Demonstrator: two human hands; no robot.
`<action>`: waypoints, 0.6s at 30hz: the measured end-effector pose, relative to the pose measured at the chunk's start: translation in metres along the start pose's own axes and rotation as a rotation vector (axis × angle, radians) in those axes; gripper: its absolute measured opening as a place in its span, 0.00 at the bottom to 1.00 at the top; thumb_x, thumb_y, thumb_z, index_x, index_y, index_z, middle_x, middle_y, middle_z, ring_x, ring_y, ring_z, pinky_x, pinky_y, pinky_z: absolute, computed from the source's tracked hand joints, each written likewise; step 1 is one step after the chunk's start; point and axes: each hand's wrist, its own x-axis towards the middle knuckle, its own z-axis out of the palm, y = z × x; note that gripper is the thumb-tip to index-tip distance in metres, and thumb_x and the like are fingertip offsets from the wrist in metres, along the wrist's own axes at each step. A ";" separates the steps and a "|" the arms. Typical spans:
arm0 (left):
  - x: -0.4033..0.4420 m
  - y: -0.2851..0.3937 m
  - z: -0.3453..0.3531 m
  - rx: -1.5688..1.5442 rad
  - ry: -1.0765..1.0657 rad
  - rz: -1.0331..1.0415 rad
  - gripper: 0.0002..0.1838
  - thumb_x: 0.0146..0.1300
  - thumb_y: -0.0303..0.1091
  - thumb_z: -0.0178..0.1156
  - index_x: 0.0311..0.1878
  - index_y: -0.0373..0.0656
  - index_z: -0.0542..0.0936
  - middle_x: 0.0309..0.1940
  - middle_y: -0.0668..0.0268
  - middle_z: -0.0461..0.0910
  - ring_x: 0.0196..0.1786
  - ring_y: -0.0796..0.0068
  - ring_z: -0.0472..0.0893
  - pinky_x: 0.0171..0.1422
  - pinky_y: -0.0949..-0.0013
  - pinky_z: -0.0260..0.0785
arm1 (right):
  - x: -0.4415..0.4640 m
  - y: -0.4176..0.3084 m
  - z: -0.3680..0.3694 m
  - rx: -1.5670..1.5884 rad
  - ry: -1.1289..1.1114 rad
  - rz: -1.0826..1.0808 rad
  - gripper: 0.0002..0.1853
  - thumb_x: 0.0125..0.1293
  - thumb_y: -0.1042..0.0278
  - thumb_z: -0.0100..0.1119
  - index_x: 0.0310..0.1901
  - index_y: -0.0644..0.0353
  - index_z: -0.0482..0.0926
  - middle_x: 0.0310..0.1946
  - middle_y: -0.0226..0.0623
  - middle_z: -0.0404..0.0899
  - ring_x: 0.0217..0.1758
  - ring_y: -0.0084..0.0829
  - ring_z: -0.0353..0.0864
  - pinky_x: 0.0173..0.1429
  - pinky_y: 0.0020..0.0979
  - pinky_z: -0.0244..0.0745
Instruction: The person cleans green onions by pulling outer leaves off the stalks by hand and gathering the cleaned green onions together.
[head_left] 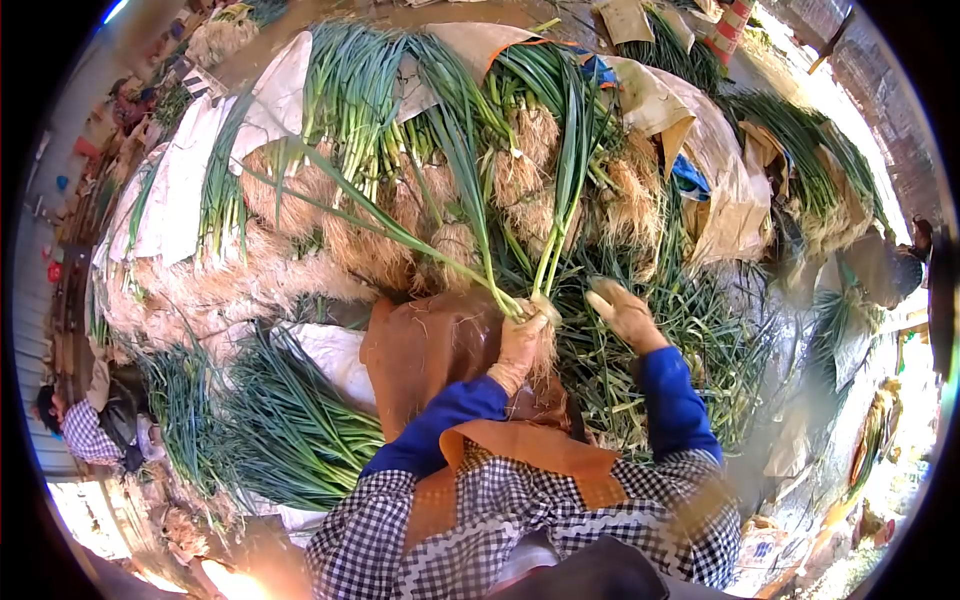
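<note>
The left hand (pixel 520 347) is closed around the root ends of a few green onions (pixel 570 190), above the right side of the brown apron (pixel 425 345); their leaves fan out beyond it. The right hand (pixel 626 316), loosely open, is over leaf scraps (pixel 615 385) right of the apron. A green bundle (pixel 285 425) lies to its left.

My left hand (pixel 522 345) hides part of the onion stems (pixel 546 262) it grips. My right hand (pixel 628 318): tips blurred, can't tell if touching the loose leaves (pixel 690 400). Brown apron (pixel 420 345) covers my legs. Dark far-right shape (pixel 893 275): unreadable.
</note>
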 end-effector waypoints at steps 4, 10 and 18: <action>0.001 -0.002 -0.005 0.478 -0.018 0.194 0.10 0.55 0.18 0.56 0.41 0.39 0.73 0.33 0.64 0.77 0.37 0.74 0.77 0.46 0.77 0.69 | 0.027 -0.061 0.044 -0.204 -0.230 -0.171 0.20 0.66 0.52 0.48 0.39 0.65 0.77 0.30 0.41 0.78 0.34 0.39 0.78 0.40 0.32 0.72; 0.024 0.003 -0.020 -0.025 0.096 -0.043 0.04 0.61 0.24 0.55 0.40 0.41 0.74 0.29 0.65 0.77 0.28 0.77 0.77 0.31 0.76 0.73 | -0.054 -0.086 0.038 -0.625 -0.305 -0.812 0.12 0.64 0.60 0.49 0.34 0.60 0.75 0.21 0.32 0.77 0.20 0.27 0.76 0.24 0.30 0.72; 0.010 0.020 -0.020 -0.327 -0.289 -0.370 0.10 0.65 0.30 0.51 0.48 0.41 0.73 0.33 0.63 0.76 0.26 0.81 0.74 0.22 0.82 0.66 | 0.043 -0.033 -0.001 0.744 -0.136 0.231 0.27 0.69 0.50 0.45 0.60 0.63 0.67 0.39 0.34 0.80 0.36 0.28 0.78 0.45 0.30 0.73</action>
